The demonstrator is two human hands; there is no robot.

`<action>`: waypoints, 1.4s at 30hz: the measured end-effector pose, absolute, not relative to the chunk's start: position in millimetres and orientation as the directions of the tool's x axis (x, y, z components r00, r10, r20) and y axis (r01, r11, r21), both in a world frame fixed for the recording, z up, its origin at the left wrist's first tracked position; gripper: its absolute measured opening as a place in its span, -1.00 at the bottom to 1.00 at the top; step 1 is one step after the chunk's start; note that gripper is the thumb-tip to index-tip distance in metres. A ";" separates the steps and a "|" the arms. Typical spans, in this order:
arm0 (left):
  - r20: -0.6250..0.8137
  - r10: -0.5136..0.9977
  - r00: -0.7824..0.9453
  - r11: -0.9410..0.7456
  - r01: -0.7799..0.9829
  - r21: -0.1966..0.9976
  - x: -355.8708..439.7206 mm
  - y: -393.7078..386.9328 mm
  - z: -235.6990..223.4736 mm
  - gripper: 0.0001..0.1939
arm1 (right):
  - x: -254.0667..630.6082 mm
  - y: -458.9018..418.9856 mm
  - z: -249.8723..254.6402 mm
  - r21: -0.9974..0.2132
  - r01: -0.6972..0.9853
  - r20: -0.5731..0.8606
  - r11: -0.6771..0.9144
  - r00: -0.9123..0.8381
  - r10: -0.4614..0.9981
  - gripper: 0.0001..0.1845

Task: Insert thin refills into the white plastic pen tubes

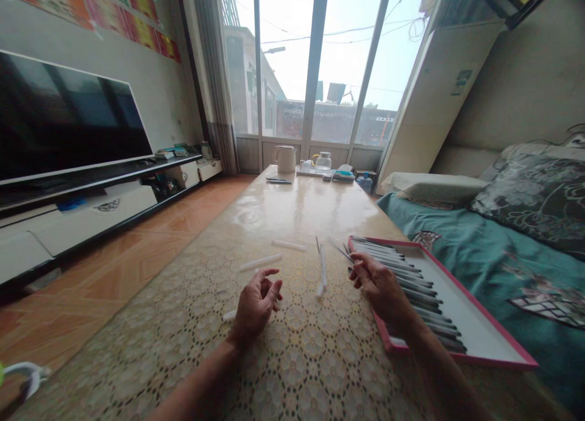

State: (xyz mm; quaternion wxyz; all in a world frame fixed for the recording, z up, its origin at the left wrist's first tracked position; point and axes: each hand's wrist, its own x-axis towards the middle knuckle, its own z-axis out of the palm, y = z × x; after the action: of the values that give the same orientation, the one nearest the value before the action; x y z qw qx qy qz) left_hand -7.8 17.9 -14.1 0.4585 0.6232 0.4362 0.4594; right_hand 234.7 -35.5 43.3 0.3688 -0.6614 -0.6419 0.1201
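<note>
My right hand (379,285) is closed in a pinch on a slim grey pen-like stick (342,250) at the left side of a shallow pink-rimmed box (478,303). Inside that box, a row of slim grey pen-like sticks (423,293) with dark ends lies side by side. My left hand (255,302) hovers over the patterned table, fingers loosely bent and apart, holding nothing. Around it lie pale tubes: one (260,262) just beyond the fingers, another (289,245) farther off, and a third (323,265) between my hands beside a thin dark stick (318,244). Part of one more hides behind my left wrist.
At the table's (292,354) far end stand a beige jug (286,159), a glass pot (323,161) and a tissue pack (343,174). A bed or sofa with a teal cover (461,244) borders the right side. A television cabinet (109,208) runs along the left wall.
</note>
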 end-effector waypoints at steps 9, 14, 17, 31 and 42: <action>0.223 0.969 0.108 -0.239 0.172 0.956 -9.2 17.2 -10.5 -0.69 | 323.4 20.6 64.9 -0.087 0.923 0.229 -0.374 0.384 0.895 -0.74; 0.234 0.969 0.081 -0.246 0.206 0.947 -10.7 15.3 -9.0 -0.71 | 345.4 54.5 38.8 -0.050 0.908 0.193 -0.416 0.417 0.888 -0.77; 0.236 0.969 0.074 -0.246 0.213 0.946 -12.3 15.7 -8.2 -0.72 | 351.6 67.8 25.6 -0.071 0.903 0.178 -0.423 0.429 0.886 -0.77; 0.334 0.942 0.035 -0.304 0.511 0.804 -25.2 21.0 0.9 -0.84 | 266.2 28.0 20.8 -0.219 0.976 0.456 -0.024 0.124 0.881 -0.76; 0.113 0.922 0.371 -0.388 0.876 0.286 -37.2 9.8 14.4 -0.88 | 257.2 -20.1 18.1 -0.067 0.987 0.432 -0.148 0.163 0.887 -0.81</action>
State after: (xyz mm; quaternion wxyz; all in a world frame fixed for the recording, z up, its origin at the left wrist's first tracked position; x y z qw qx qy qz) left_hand -37.2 9.8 14.4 0.0893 0.8231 0.5461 0.1276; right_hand 257.2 -20.1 18.1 0.1696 -0.7433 -0.6301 -0.1470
